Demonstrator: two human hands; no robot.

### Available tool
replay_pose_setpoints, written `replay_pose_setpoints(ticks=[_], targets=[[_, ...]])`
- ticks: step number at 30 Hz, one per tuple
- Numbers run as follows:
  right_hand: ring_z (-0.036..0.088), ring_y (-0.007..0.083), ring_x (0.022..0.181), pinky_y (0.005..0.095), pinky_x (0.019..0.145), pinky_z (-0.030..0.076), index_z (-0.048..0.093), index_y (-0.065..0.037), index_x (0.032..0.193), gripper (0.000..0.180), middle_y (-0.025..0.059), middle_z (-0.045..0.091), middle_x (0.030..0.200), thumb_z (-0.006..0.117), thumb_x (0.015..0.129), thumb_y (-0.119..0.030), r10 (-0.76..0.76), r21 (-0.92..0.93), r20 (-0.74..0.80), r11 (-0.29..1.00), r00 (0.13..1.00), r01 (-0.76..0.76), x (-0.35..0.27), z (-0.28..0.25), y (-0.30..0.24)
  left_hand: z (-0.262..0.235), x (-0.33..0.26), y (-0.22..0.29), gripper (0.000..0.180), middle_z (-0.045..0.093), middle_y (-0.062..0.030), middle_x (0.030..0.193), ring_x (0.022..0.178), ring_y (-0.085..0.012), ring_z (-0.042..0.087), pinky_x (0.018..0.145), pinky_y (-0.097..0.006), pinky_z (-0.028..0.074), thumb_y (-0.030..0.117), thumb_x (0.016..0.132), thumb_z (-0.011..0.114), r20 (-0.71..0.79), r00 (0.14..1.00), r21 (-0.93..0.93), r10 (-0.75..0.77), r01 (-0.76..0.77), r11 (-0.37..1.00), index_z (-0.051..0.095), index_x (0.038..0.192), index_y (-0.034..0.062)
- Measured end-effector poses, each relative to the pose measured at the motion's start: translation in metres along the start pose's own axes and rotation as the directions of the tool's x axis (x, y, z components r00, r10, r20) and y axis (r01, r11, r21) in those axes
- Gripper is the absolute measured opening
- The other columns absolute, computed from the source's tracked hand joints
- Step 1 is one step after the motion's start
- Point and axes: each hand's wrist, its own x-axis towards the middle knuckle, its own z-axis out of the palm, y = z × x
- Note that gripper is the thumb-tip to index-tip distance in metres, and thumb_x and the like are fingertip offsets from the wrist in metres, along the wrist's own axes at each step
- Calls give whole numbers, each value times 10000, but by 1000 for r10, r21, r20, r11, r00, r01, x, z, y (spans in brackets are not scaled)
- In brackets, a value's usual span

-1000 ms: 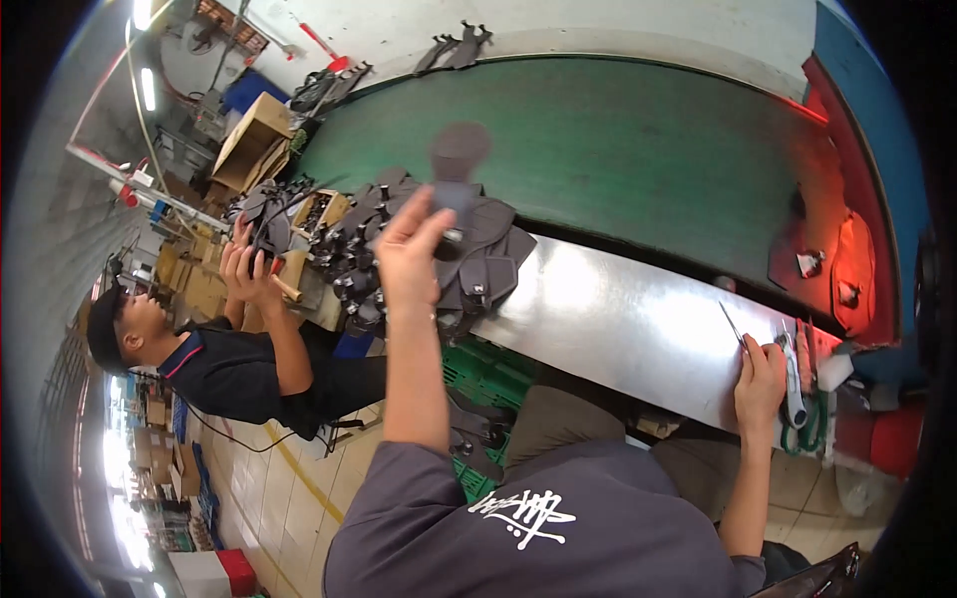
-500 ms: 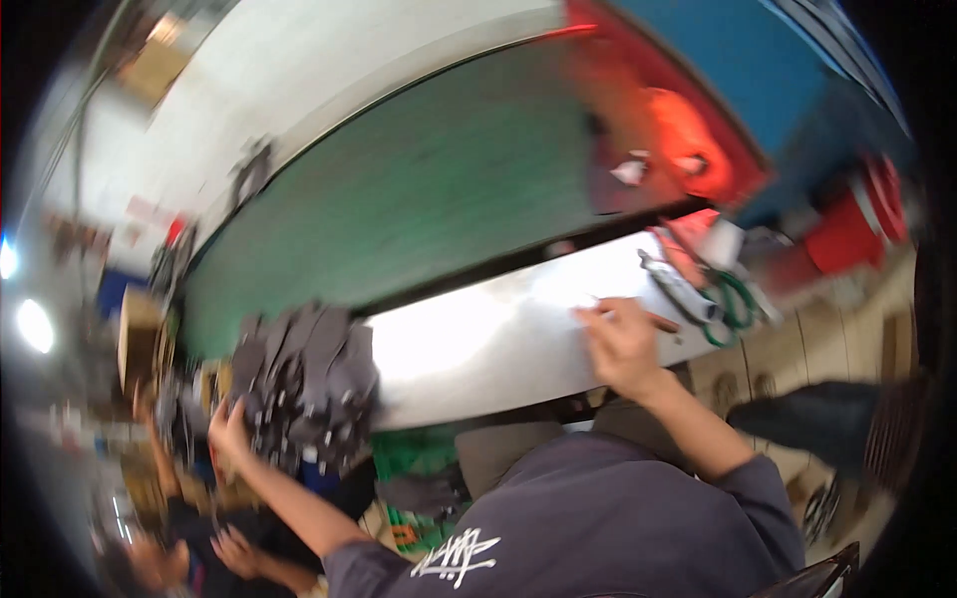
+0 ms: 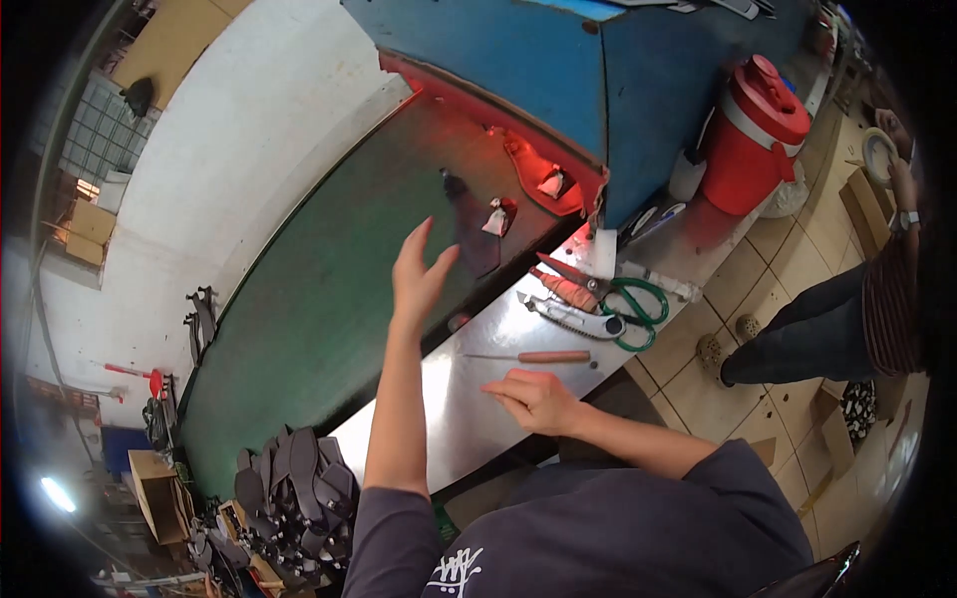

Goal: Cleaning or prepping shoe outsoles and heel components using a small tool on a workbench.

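My left hand [image 3: 419, 274] hung spread and empty over the green belt [image 3: 299, 299], near the dark sole [image 3: 474, 234]; my right hand [image 3: 538, 399], fingers loosely curled, steadied the steel ledge [image 3: 449, 399]. A flat, gentle release seemed best.

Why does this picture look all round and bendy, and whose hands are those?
The camera sits on a person's head and looks down, and its wide lens bends straight edges. Both arms coming up from the bottom belong to that person. The left hand is lifted, open and empty, over a green belt. A dark sole lies on the belt beyond it. The right hand rests on a shiny metal table and holds nothing. Near it lie a wooden-handled tool, green scissors and pliers. A pile of soles sits at lower left. Another person stands on the right.
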Motion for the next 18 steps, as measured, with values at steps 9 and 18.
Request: replay_pose_setpoints(ticks=[9,18], targets=[[595,285,667,361,597,480,655,-54,1039,240,102,569,762,590,809,-28,-12,36,4,999,1000,11,3,-2,4,84,73,-34,455,448,-237,1394,1355,-468,290,1088,-464,303,273,792,717,161,979,141,123,-146,979,621,1227,183],[614,252,659,341,602,496,667,-62,1032,249,91,592,773,583,804,-7,18,66,-1,998,1000,-18,6,-10,10,66,56,-10,270,635,-160,1174,1108,-338,570,949,-405,437,294,712,797,-248,963,197,101,-53,979,677,779,62]])
